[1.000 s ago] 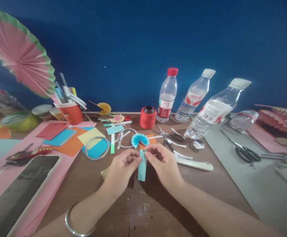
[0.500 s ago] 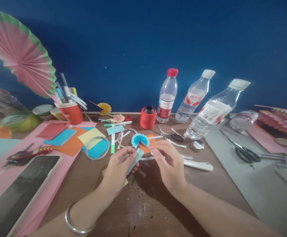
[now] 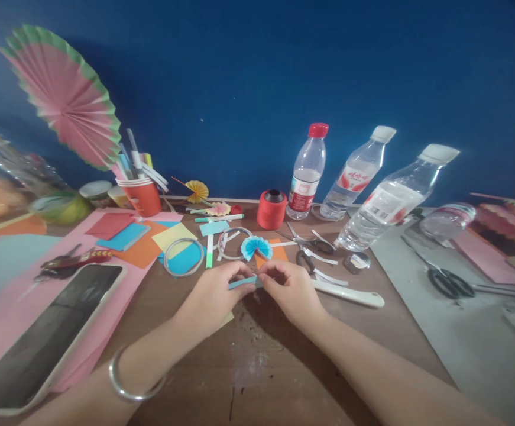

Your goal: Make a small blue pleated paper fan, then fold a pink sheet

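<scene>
Low over the table, my left hand (image 3: 215, 293) pinches a narrow piece of light blue paper (image 3: 242, 283), held nearly level. The fingertips of my right hand (image 3: 290, 290) close on its right end, touching close to my left fingers. Just beyond my hands lies a small pleated blue paper fan (image 3: 256, 248), spread in a part circle over an orange paper piece (image 3: 278, 251). Behind my left hand are a roll of clear tape (image 3: 235, 244) and a green-capped marker (image 3: 210, 249). A white-handled tool (image 3: 350, 294) lies right of my right hand.
Bottles (image 3: 307, 171) stand along the blue wall beside a red spool (image 3: 272, 210). Scissors (image 3: 313, 242) and white paper strips lie at centre right. To the left are a phone (image 3: 53, 331), coloured paper (image 3: 126, 235) and a red cup (image 3: 139, 198) holding pens and a large pleated fan.
My hands have come together, and my right fingertips now meet the light blue paper. The paper has turned from steeply slanted to nearly level. The whole view has shifted slightly.
</scene>
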`<state>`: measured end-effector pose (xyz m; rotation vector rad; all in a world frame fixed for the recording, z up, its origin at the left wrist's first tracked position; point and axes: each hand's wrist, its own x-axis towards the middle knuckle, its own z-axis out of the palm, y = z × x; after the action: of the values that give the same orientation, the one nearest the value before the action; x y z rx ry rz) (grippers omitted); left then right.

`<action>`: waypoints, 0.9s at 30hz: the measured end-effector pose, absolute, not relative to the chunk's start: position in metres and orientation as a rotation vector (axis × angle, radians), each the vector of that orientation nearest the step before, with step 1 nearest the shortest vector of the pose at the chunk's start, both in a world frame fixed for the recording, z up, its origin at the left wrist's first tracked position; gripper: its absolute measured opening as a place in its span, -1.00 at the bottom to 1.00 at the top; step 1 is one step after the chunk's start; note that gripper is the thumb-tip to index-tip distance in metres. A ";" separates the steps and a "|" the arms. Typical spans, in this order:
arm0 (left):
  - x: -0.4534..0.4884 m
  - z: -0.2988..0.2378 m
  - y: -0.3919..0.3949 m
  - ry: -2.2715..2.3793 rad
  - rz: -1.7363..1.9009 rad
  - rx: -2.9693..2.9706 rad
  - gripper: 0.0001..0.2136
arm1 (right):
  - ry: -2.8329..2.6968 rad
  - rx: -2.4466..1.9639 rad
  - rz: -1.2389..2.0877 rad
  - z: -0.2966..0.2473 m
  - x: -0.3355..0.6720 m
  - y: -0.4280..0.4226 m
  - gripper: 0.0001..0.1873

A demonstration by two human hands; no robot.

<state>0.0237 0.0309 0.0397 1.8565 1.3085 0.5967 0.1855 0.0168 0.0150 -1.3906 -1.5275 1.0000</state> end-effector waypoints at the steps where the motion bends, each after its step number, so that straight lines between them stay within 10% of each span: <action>1: 0.019 0.042 0.032 1.326 0.529 1.921 -0.92 | -1.548 -1.397 1.001 0.015 0.185 0.017 -0.90; 27: -0.017 0.026 0.032 1.221 0.323 2.379 -0.85 | -2.176 -1.332 0.597 0.007 0.186 0.024 -0.88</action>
<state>-0.0175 0.0319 0.0260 2.3792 1.2208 0.3228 0.1863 0.0237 0.0074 -1.3321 -2.1756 0.5966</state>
